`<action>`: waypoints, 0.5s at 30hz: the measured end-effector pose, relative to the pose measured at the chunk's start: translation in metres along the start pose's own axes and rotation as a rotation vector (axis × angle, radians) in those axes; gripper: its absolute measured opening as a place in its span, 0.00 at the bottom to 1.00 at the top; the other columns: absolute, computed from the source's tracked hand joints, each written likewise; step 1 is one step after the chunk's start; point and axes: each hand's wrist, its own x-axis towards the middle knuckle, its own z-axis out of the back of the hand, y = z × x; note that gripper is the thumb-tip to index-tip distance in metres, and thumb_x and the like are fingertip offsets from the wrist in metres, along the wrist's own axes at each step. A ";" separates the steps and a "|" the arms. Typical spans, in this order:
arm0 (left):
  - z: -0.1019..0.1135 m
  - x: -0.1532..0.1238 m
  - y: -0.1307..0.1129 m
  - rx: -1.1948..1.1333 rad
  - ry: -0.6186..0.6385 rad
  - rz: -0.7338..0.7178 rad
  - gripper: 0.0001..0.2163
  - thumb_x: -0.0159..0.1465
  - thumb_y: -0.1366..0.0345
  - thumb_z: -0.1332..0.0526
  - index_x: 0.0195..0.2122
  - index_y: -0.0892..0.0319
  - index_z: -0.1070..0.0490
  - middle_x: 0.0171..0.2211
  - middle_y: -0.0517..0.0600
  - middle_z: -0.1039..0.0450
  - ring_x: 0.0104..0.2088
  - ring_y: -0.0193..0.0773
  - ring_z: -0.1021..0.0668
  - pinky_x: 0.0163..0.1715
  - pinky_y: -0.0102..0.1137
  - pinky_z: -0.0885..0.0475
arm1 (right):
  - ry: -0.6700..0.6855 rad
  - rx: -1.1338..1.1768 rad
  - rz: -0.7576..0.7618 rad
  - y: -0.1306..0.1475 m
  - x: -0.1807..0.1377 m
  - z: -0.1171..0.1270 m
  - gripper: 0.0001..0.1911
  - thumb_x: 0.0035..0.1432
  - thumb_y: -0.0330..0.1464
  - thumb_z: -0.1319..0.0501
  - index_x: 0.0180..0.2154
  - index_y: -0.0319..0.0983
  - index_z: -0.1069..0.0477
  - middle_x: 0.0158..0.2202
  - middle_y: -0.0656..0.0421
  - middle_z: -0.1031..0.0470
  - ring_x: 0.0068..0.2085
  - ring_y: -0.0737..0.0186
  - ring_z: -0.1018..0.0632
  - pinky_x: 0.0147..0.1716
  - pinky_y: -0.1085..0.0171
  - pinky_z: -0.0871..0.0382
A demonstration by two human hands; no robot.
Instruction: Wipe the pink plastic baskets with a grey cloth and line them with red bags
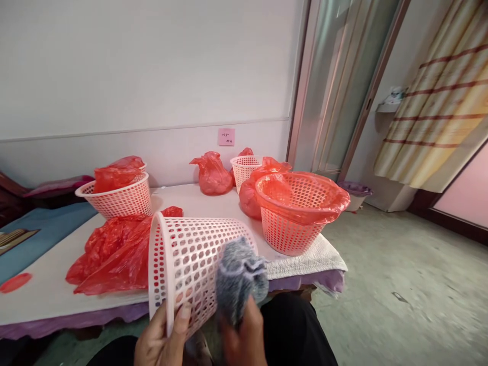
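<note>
My left hand [162,338] grips the rim of a pink-white perforated plastic basket [190,262] that lies on its side, its opening facing left. My right hand [246,338] is closed on a grey cloth [240,277], which is pressed against the outside of the basket's wall near its base. Both hands are at the bottom of the view, above my dark-trousered lap.
A low white-covered table [53,277] holds loose red plastic bags [114,254], a basket lined with a red bag [297,211], another basket with a bag in it [116,195], a small basket [246,170] and a tied red bag [211,175]. Concrete floor lies to the right.
</note>
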 end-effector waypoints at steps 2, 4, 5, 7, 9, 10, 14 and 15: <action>-0.004 0.006 -0.013 -0.146 0.027 0.118 0.26 0.53 0.45 0.33 0.47 0.59 0.24 0.41 0.51 0.18 0.47 0.50 0.20 0.43 0.31 0.23 | -0.055 -0.002 0.105 0.018 -0.019 -0.021 0.17 0.55 0.30 0.39 0.48 0.41 0.28 0.44 0.52 0.20 0.45 0.52 0.20 0.46 0.59 0.26; -0.009 0.008 -0.026 -0.272 0.020 0.186 0.28 0.53 0.46 0.32 0.50 0.57 0.26 0.42 0.50 0.19 0.47 0.50 0.20 0.43 0.30 0.23 | -0.023 0.022 0.093 0.026 -0.030 -0.033 0.13 0.60 0.27 0.45 0.44 0.44 0.26 0.37 0.56 0.20 0.39 0.59 0.18 0.39 0.67 0.25; -0.011 0.009 -0.031 -0.310 0.007 0.200 0.28 0.53 0.46 0.32 0.51 0.57 0.26 0.42 0.50 0.19 0.47 0.49 0.20 0.42 0.30 0.23 | -0.004 0.035 0.079 0.027 -0.031 -0.034 0.14 0.62 0.26 0.48 0.41 0.44 0.26 0.34 0.58 0.20 0.36 0.62 0.18 0.36 0.70 0.25; -0.013 0.008 -0.038 -0.341 -0.005 0.210 0.29 0.52 0.47 0.31 0.52 0.56 0.27 0.43 0.49 0.19 0.47 0.49 0.21 0.42 0.30 0.23 | -0.003 0.033 0.109 0.022 -0.025 -0.026 0.14 0.61 0.27 0.49 0.42 0.42 0.26 0.34 0.57 0.22 0.36 0.62 0.19 0.35 0.70 0.26; -0.014 0.008 -0.040 -0.383 -0.007 0.237 0.31 0.51 0.49 0.29 0.54 0.55 0.28 0.44 0.49 0.19 0.48 0.50 0.21 0.44 0.31 0.23 | -0.050 -0.025 0.182 0.010 -0.011 -0.008 0.15 0.58 0.29 0.45 0.47 0.40 0.28 0.41 0.52 0.23 0.43 0.57 0.20 0.42 0.63 0.26; -0.014 0.007 -0.040 -0.414 -0.010 0.260 0.32 0.50 0.51 0.29 0.55 0.54 0.30 0.44 0.49 0.20 0.48 0.50 0.21 0.45 0.33 0.24 | -0.075 -0.067 0.182 0.001 -0.002 0.003 0.18 0.56 0.28 0.44 0.49 0.39 0.29 0.43 0.51 0.23 0.46 0.55 0.21 0.45 0.60 0.27; -0.015 0.004 -0.041 -0.481 -0.037 0.321 0.31 0.53 0.54 0.30 0.58 0.49 0.33 0.47 0.47 0.21 0.52 0.49 0.23 0.52 0.38 0.27 | -0.223 -0.173 -0.088 -0.032 0.026 0.039 0.14 0.56 0.32 0.43 0.44 0.35 0.27 0.40 0.49 0.21 0.43 0.51 0.21 0.43 0.57 0.26; -0.016 0.003 -0.042 -0.478 -0.034 0.325 0.30 0.54 0.55 0.31 0.58 0.49 0.33 0.48 0.47 0.21 0.53 0.49 0.24 0.53 0.38 0.28 | -0.258 -0.175 -0.153 -0.036 0.027 0.042 0.14 0.56 0.34 0.42 0.42 0.34 0.26 0.39 0.48 0.20 0.41 0.50 0.20 0.41 0.56 0.26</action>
